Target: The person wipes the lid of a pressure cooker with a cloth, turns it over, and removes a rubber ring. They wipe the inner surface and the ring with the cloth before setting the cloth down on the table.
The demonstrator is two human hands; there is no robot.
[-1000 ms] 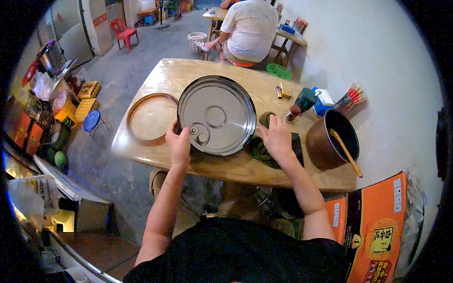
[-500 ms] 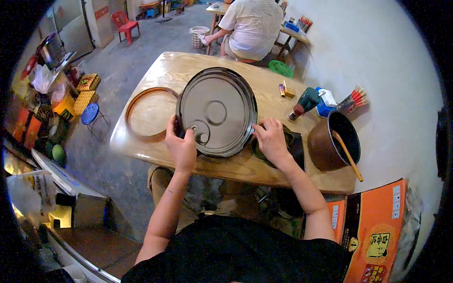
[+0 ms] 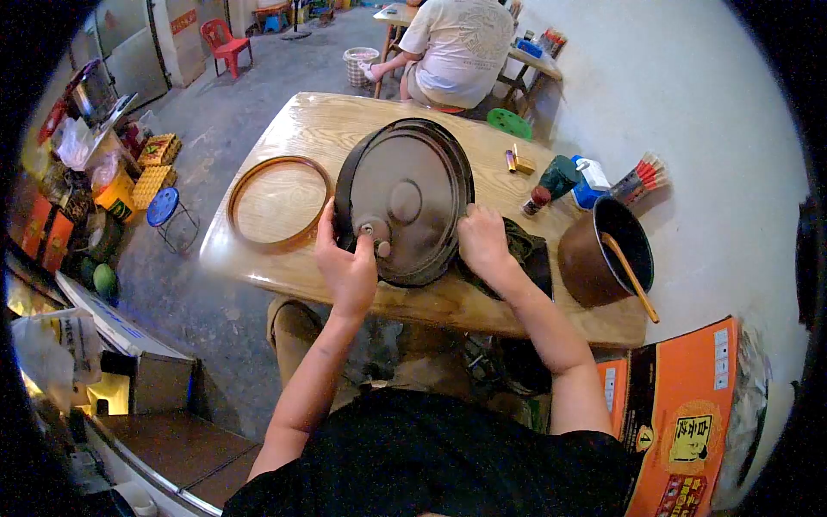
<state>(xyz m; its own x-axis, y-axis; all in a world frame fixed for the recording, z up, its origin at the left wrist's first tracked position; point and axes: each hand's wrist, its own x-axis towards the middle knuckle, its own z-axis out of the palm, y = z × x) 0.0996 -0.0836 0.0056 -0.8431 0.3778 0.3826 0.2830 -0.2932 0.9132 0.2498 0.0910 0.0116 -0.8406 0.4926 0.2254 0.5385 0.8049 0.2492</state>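
A round, dark metal pot lid [image 3: 426, 177] is held tilted above the table, its inner face with a small valve toward me. My left hand [image 3: 346, 267] grips its lower left rim, thumb near the valve. My right hand [image 3: 484, 246] is closed at the right rim; whether a cloth is in its fingers is hidden. A dark crumpled cloth [image 3: 521, 246] lies beneath and beside that hand. Left of the lid, an amber-brown ring [image 3: 239, 191] rests flat on the wooden table [image 3: 310, 116].
A brown pot [image 3: 586, 263] with a wooden-handled utensil [image 3: 633, 280] stands at right. Behind it are a red-capped jar [image 3: 536, 200], a green container [image 3: 562, 176], a tissue pack [image 3: 589, 185] and chopsticks [image 3: 642, 175]. A seated person [image 3: 461, 52] is beyond the table.
The lid has turned and tilted more to its side, shifting slightly right. My left hand moved right with it; my right hand closed more tightly and moved up along the rim.
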